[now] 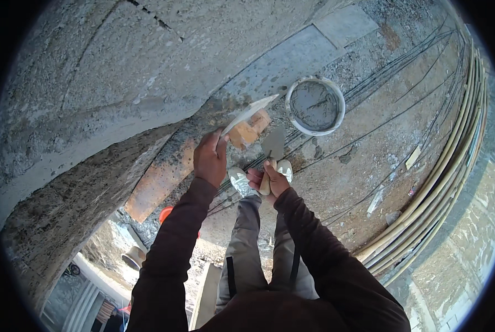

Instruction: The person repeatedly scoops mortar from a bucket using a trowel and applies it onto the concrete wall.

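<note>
Trowel (pixel 273 146), handle (pixel 265 186) clasped by right fingers (pixel 253 175), blade (pixel 273 141) beyond, pale plate (pixel 250 112) gripped in left fingers (pixel 222 147)

Holds a wooden-handled grey metal trowel (pixel 273 143) in the right hand (pixel 271 180), a thin pale board (pixel 249 113) in the left hand (pixel 210 159).

Dark-sleeved arms (pixel 170 249) stretch forward; the bare left hand (pixel 209 160) grips farther out, the bare right hand (pixel 272 181) curls closed.

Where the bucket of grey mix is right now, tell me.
The bucket is in the head view's upper half, right of centre, up and to the right of the trowel that the right hand holds.
</note>
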Available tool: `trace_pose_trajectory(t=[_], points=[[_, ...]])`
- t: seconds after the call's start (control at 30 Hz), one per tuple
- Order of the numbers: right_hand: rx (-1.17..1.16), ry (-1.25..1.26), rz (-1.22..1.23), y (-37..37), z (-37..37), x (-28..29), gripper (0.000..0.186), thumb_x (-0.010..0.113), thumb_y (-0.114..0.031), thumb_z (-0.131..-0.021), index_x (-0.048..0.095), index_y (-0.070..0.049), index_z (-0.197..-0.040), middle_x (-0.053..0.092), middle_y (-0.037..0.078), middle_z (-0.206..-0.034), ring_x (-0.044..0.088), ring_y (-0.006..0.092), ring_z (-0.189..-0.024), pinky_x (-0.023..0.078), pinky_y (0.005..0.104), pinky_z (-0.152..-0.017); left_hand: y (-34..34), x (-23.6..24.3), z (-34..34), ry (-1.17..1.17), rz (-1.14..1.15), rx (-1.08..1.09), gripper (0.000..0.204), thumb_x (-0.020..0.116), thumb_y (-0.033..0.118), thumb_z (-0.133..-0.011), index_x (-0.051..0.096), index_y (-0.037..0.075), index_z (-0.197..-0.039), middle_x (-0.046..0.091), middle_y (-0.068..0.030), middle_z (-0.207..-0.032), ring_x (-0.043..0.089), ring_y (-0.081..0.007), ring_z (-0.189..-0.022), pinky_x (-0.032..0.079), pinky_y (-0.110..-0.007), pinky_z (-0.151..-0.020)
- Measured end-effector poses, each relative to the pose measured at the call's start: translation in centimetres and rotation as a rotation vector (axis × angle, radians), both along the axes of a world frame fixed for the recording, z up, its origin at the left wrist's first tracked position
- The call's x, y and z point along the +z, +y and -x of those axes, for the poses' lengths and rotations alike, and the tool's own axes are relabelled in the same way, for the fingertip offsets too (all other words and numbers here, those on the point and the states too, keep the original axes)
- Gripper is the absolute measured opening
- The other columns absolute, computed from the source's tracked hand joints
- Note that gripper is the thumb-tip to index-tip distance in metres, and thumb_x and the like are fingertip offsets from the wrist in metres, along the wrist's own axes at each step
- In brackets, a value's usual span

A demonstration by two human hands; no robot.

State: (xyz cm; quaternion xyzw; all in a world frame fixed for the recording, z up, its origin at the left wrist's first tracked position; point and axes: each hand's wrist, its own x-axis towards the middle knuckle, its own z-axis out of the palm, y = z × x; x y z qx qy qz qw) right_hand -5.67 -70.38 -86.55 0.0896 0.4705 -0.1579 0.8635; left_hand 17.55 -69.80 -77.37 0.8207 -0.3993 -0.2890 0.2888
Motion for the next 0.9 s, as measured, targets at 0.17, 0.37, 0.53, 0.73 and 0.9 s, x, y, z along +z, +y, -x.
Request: trace_pose_trajectory(t=[0.17, 0.37, 0.53, 0.73, 0.9], points=[[0.342, 0.387, 0.106, 6.7, 11.8, -3.2, 0.035, 0.073, -0.036, -0.100, 0.060, -0.005, -0.106, 0.070, 0.011, -0.088, 0.072, 0.0230, -0.073, 0.062, 0.0428, -0.065, -8.9, -10.7, -6.1, -0.104, -0.013, -0.114, 0.035, 0.065, 0.026, -0.103, 0.071, -0.002, -0.123, 0.072, -0.0248, -0.117, 0.070, -0.0416, -0.108, 0.055, -0.045, -0.093], [0.555, 0.823, 0.210, 10.8, 23.5, -4.7, 0.032, 0.078, -0.026, -0.095, 0.054, -0.004, -0.099, 0.059, 0.006, -0.068, 0.058, 0.0164, -0.050, 0.048, 0.0337, -0.044, -13.0, -20.6, -10.0, -0.163, -0.083, -0.064, 0.039, 0.066, 0.027, -0.101, 0.069, 0.000, -0.130, 0.073, -0.0230, -0.119, 0.068, -0.0392, -0.114, 0.052, -0.044, -0.100], [0.377, 0.950, 0.492, 3.0, 23.3, -11.9, 0.032, 0.079, -0.026, -0.095, 0.057, -0.004, -0.102, 0.064, 0.004, -0.081, 0.062, 0.0129, -0.063, 0.050, 0.0304, -0.053, -10.8, -20.4, -8.7, -0.559, 0.235, 0.091, 0.063, 0.071, 0.020, -0.097, 0.047, 0.002, -0.152, 0.047, -0.0269, -0.148, 0.040, -0.0431, -0.143, 0.040, -0.051, -0.115], [-0.023, 0.951, 0.355, -16.5, 25.5, -26.1, 0.032, 0.071, -0.041, -0.098, 0.063, -0.010, -0.103, 0.060, 0.003, -0.076, 0.057, 0.0179, -0.062, 0.047, 0.0335, -0.057, 2.4, -19.8, 0.6, -0.282, -0.199, 0.115, 0.069, 0.073, 0.032, -0.095, 0.047, 0.003, -0.152, 0.037, -0.0269, -0.158, 0.034, -0.0437, -0.149, 0.033, -0.051, -0.122], [0.060, 0.856, 0.583, -30.2, 27.5, -29.4, 0.062, 0.068, -0.037, -0.100, 0.051, -0.003, -0.150, 0.057, 0.013, -0.150, 0.059, 0.0274, -0.129, 0.045, 0.0404, -0.105, 25.6, -15.8, 9.1, -0.009, -0.733, 0.219, 0.065, 0.073, 0.038, -0.094, 0.055, 0.003, -0.145, 0.045, -0.0258, -0.152, 0.042, -0.0416, -0.145, 0.037, -0.049, -0.120]])
